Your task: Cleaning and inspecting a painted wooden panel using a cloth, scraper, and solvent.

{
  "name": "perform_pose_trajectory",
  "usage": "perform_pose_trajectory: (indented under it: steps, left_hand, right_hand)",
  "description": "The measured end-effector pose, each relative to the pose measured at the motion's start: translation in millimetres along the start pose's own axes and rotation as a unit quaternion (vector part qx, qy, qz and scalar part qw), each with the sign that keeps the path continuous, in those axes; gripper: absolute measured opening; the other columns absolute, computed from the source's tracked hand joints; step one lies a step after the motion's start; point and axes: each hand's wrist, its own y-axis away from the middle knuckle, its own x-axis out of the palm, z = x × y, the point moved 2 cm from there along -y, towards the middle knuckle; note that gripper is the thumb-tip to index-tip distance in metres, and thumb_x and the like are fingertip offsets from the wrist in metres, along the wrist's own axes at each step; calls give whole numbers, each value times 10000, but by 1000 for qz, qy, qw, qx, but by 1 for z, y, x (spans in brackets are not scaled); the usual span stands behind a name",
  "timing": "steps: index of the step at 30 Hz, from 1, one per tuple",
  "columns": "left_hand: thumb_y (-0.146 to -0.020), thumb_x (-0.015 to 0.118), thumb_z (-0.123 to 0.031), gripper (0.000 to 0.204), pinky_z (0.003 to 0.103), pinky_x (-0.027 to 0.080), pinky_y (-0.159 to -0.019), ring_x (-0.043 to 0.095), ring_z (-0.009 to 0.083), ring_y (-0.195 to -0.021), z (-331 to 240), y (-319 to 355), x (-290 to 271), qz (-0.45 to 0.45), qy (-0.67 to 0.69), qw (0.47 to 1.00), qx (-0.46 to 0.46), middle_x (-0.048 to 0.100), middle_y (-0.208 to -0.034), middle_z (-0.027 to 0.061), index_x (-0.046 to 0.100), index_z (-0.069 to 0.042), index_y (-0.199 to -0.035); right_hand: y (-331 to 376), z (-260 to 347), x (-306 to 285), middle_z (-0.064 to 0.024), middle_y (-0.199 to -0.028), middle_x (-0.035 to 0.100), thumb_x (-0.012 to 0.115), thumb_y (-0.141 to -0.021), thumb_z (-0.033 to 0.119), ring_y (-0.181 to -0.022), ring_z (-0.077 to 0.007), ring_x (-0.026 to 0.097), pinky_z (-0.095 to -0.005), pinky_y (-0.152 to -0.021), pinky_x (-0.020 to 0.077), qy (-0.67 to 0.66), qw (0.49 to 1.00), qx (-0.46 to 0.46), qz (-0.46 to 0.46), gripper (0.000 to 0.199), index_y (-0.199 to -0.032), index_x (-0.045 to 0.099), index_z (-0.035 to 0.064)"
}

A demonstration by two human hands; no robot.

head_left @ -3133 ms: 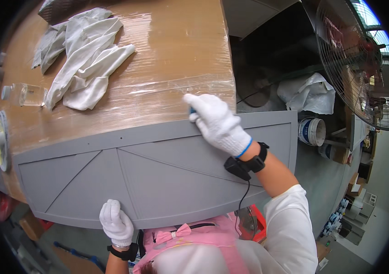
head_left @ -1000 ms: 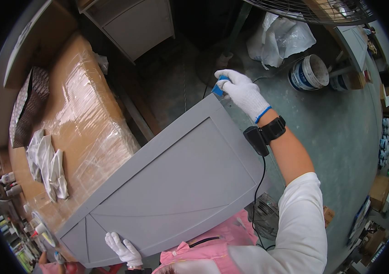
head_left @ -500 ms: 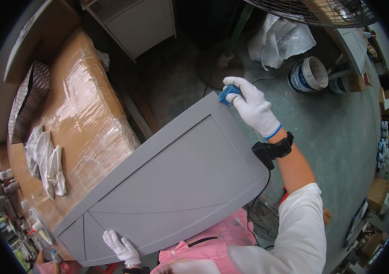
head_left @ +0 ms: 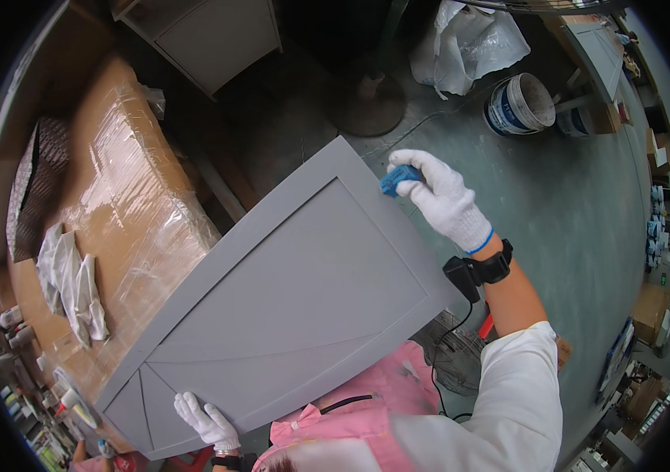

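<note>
A long grey panel door [head_left: 296,275] with a raised frame and a curved groove lies slantwise in front of me, its far left side over a wrapped cardboard box. My right hand [head_left: 443,198], in a white glove with a blue cuff, pinches a small blue sanding block [head_left: 399,181]. It holds the block at the panel's right end edge, just below the far corner; whether they touch, I cannot tell. My left hand [head_left: 206,421], also gloved in white, rests on the panel's near left part with its fingers stretched out.
The cardboard box [head_left: 127,165] in clear film carries a crumpled white cloth [head_left: 71,283]. A white and blue bucket [head_left: 520,106] and a clear plastic bag [head_left: 473,51] stand on the floor at the far right. A fan [head_left: 453,350] sits beyond the panel's near right edge.
My right hand has moved with the blue sanding block from the panel's far corner a little along its right end edge toward me. The left hand stays put on the panel.
</note>
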Motion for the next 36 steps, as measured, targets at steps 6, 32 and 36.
perform_pose_trajectory:
  steps: [6,32,36]
  left_hand:
    - [-1026,383,-286,525,515,181,-1191,234,416,-1445,7,4,6,-3,-3,1000,6,302,-1538,233,366,-2,-1467]
    - [-1025,445,-262,479,489,241,-1168,326,388,-1402,12,5,12,-55,40,997,47,393,-1481,241,454,26,-1407]
    - [-1022,450,-263,480,475,246,-1167,327,374,-1403,9,5,9,-56,38,997,44,406,-1478,229,452,10,-1417]
  right_hand:
    - [13,3,0,-115,-1062,656,598,-913,36,-938,-215,660,-331,-893,539,32,999,5,-13,291,-1203,579,25]
    - [232,-31,-36,-87,-1058,621,527,-944,33,-918,-143,626,-283,-817,561,-135,955,209,-162,327,-1268,557,3]
    - [245,-51,-8,-100,-1106,608,532,-974,91,-914,-151,624,-292,-798,559,-299,887,183,-301,339,-1294,520,-19]
